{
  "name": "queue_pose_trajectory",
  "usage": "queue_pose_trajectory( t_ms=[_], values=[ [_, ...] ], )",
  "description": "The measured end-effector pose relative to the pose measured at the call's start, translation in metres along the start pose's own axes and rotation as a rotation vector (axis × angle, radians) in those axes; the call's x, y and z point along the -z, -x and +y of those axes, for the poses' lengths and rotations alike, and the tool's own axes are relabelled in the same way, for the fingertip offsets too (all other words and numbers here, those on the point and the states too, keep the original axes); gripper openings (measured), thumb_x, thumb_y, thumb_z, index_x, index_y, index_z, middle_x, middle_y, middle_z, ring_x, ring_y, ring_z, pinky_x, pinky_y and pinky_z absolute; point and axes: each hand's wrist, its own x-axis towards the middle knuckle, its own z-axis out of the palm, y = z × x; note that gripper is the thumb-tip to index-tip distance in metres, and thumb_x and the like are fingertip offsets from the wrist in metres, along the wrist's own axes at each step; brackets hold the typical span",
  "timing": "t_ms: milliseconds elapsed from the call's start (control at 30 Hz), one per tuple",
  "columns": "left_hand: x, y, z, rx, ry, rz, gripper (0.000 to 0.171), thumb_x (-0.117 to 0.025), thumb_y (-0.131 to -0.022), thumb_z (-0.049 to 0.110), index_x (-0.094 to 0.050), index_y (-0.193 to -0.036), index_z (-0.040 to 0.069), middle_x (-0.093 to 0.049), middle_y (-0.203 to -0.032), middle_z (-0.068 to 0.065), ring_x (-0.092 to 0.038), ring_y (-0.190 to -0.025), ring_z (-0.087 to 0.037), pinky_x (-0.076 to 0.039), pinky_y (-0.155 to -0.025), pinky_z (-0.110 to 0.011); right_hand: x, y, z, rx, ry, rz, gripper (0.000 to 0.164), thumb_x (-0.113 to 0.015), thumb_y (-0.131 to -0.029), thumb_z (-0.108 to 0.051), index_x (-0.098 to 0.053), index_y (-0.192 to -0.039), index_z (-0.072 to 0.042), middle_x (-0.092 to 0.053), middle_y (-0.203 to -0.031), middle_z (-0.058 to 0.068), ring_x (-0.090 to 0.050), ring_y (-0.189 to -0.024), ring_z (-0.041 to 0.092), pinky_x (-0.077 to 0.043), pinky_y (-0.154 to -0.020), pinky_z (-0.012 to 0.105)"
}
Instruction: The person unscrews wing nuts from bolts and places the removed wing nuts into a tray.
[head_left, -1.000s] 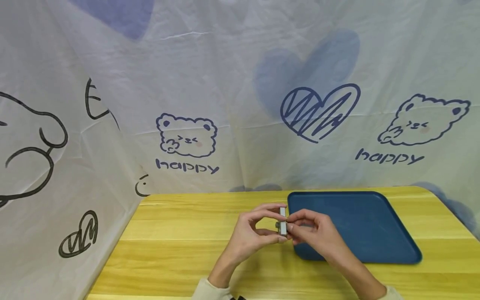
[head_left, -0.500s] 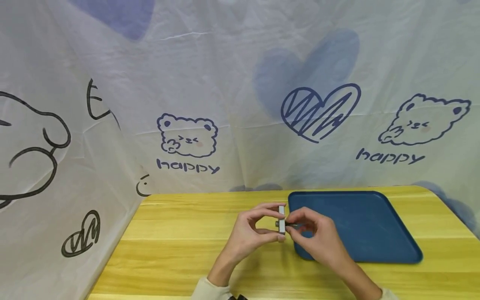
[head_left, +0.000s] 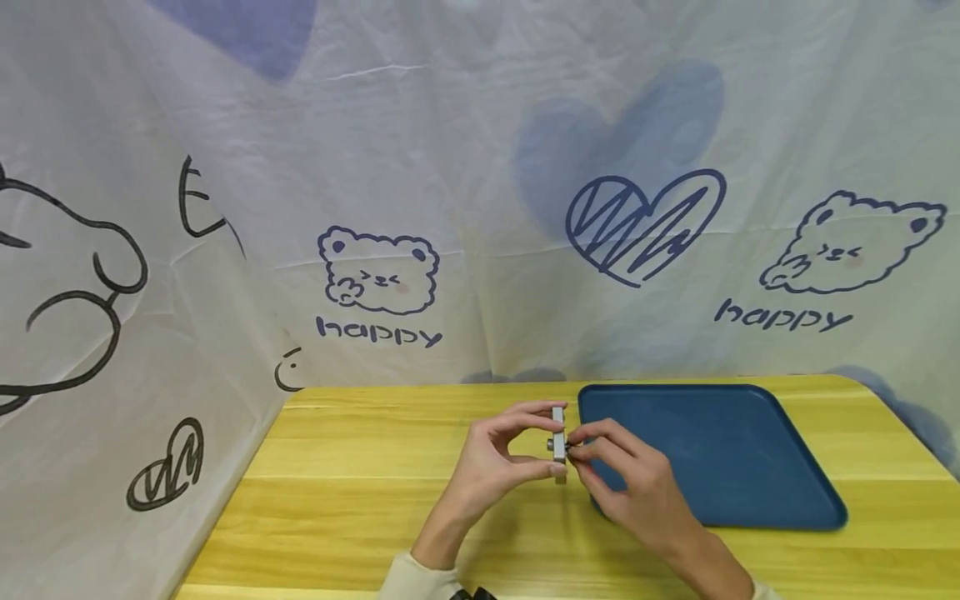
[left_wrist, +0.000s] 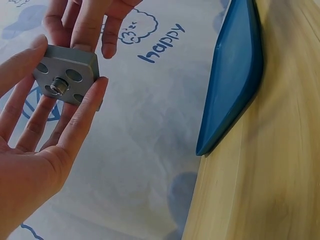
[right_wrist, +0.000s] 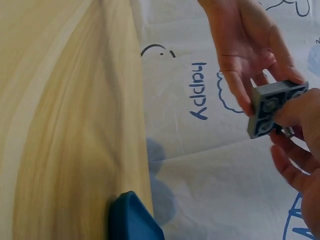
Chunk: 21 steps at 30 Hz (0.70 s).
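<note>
My left hand (head_left: 480, 458) grips a grey square block (head_left: 558, 433) by its edges, thumb on one side and fingers on the other. The block stands upright above the table. In the left wrist view its face has several round holes and a short cylindrical stud (left_wrist: 59, 86) sticking out at the middle. On the opposite face, my right hand (head_left: 648, 487) pinches a small dark metal piece (head_left: 568, 448) with thumb and fingertips. A small ribbed metal piece (right_wrist: 288, 131) shows by the right fingers in the right wrist view; those fingers hide much of it.
A blue tray (head_left: 712, 450) lies on the yellow wood-grain table (head_left: 360, 492), to the right of the block and partly behind my right hand. A white printed cloth (head_left: 480, 167) hangs behind the table and along its left side.
Both hands and the block have shifted slightly left. The right fingers have changed their hold on the small metal piece, and the right hand is now more spread.
</note>
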Motion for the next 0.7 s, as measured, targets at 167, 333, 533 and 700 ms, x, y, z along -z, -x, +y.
queue_pose_trajectory(
  t_ms=[167,333,533,700],
  values=[
    [0.000,0.000,0.003,0.072,0.026,0.009,0.040,-0.084,-0.079,-0.008,-0.072,-0.117,-0.005,-0.061,-0.141,-0.014,-0.055,-0.134,-0.031,-0.060,-0.093,-0.046,0.009,-0.002,-0.003,-0.241,-0.199,-0.100,0.023,-0.078,-0.088,0.003,-0.072,-0.104,-0.013,-0.067,-0.115,0.008,-0.067,-0.098,0.018,-0.059,-0.079,0.024],
    [-0.001,0.000,0.004,0.104,0.069,0.009,0.040,-0.083,-0.079,-0.012,-0.071,-0.117,-0.008,-0.059,-0.143,-0.015,-0.054,-0.133,-0.038,-0.061,-0.087,-0.047,0.021,-0.007,-0.002,-0.592,-0.445,-0.112,0.014,-0.069,-0.097,-0.001,-0.071,-0.111,-0.003,-0.066,-0.119,0.017,-0.069,-0.106,0.018,-0.063,-0.084,0.038],
    [-0.004,0.000,0.002,0.089,0.076,-0.030,0.036,-0.081,-0.082,-0.010,-0.071,-0.117,-0.010,-0.057,-0.144,-0.019,-0.052,-0.135,-0.038,-0.061,-0.088,-0.047,0.026,-0.011,0.000,-0.951,-0.557,-0.140,0.034,-0.068,-0.101,-0.020,-0.064,-0.124,0.005,-0.069,-0.117,0.021,-0.073,-0.099,0.023,-0.062,-0.085,0.046],
    [-0.007,-0.001,0.001,0.088,0.063,-0.046,0.035,-0.080,-0.083,-0.011,-0.072,-0.116,-0.008,-0.056,-0.145,-0.019,-0.051,-0.137,-0.037,-0.061,-0.089,-0.047,0.026,-0.010,0.003,-1.075,-0.663,-0.192,0.044,-0.069,-0.101,-0.023,-0.059,-0.130,0.008,-0.072,-0.113,0.015,-0.073,-0.098,0.028,-0.062,-0.086,0.047]
  ],
)
